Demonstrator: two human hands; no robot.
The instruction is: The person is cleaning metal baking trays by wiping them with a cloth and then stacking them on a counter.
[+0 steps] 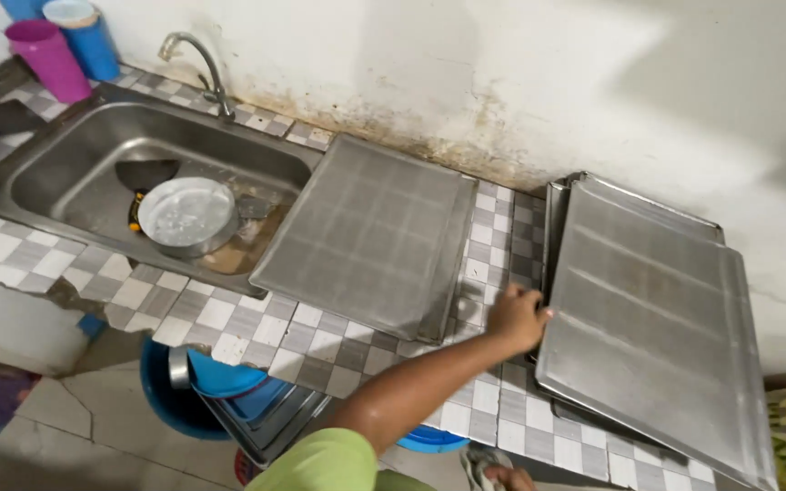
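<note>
Tiled counter: left hand grips stacked trays; right hand unclear.

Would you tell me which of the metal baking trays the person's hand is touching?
The right-hand tray, topping the stack by the wall; the hand grips its left edge. The other tray partly overhangs the sink, untouched.

Soft, even light, slightly blurred overall, with a broad shadow darkening the right wall.
</note>
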